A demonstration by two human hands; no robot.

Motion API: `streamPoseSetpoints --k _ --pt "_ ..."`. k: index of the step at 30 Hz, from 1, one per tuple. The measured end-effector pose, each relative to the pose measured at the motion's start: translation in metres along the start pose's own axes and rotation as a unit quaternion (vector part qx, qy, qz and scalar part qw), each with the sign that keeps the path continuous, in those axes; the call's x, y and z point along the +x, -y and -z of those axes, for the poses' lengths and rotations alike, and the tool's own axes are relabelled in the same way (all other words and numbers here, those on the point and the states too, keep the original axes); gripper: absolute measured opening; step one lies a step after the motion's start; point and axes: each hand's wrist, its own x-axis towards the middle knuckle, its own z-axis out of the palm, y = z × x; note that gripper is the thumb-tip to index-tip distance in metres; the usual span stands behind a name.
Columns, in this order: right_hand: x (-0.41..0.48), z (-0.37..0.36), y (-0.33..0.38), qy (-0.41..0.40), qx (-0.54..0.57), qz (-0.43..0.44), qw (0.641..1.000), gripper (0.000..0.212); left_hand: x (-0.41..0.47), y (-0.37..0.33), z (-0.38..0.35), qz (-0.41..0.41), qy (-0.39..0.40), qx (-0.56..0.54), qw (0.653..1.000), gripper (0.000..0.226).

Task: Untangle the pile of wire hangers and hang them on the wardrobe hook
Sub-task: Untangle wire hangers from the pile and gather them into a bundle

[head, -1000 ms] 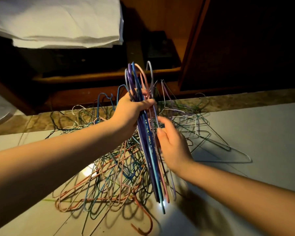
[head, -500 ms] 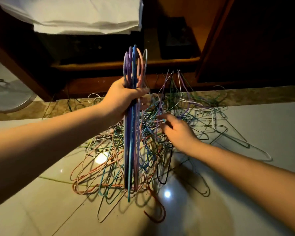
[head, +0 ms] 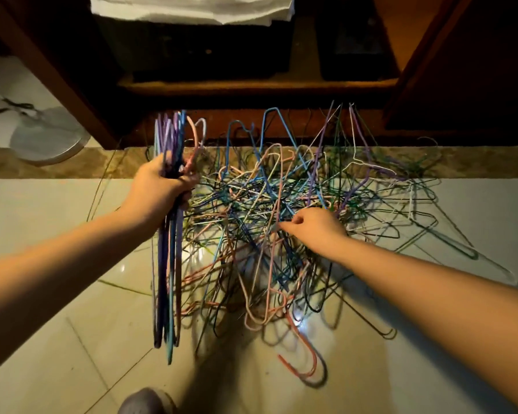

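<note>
Fingertips of my right hand (head: pixel 315 229) pinch a pale wire (head: pixel 277 236) in the pile (head: pixel 281 198) on the floor (head: pixel 386 369). My left hand (head: pixel 162 188) grips the freed bundle (head: pixel 168 270) upright beside it. I judge we're mid-sorting; next is teasing that hanger loose without dragging its neighbours.

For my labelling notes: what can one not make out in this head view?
Head view:
1. Wardrobe hook: nowhere visible; the wardrobe interior is dark.
2. Which wire the right hand pinches: lost in the tangled pile.
3. Number of hangers in the bundle that the left hand grips: wires overlap.
4. White cloth: cut off by the top edge.
</note>
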Motion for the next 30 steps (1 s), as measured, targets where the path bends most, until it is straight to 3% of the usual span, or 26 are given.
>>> streamPoseSetpoints --k 3,9,14,17,20,22,25,30 --pt "0.001 -0.017 0.014 0.021 -0.005 -0.006 1.0 0.048 0.002 0.012 -0.004 0.001 -0.001 0.016 1.0 0.021" --pt "0.008 -0.034 0.024 -0.033 0.08 -0.054 0.995 0.015 0.013 0.014 0.002 -0.022 0.01 0.023 0.999 0.015" --pt "0.019 -0.025 0.024 -0.096 0.134 -0.05 0.985 0.029 0.022 0.018 0.022 -0.027 -0.02 0.012 0.999 0.021" --pt "0.019 -0.023 0.027 -0.11 0.069 -0.004 0.992 0.039 0.023 0.025 0.036 -0.02 -0.031 0.009 0.999 0.021" --pt "0.018 -0.025 0.039 -0.122 -0.023 0.103 0.987 0.037 0.022 0.034 0.05 -0.019 -0.061 0.009 0.998 0.025" --pt "0.018 -0.031 0.052 -0.069 -0.075 0.16 0.982 0.036 0.02 0.041 0.058 -0.009 -0.071 0.024 0.997 0.022" --pt "0.021 -0.05 0.072 0.031 -0.134 0.159 0.978 0.043 0.018 0.054 0.066 0.01 -0.073 0.036 0.997 0.019" --pt "0.029 -0.064 0.079 0.017 -0.122 0.113 0.986 0.023 0.018 0.078 0.069 0.049 -0.068 0.032 0.996 0.024"
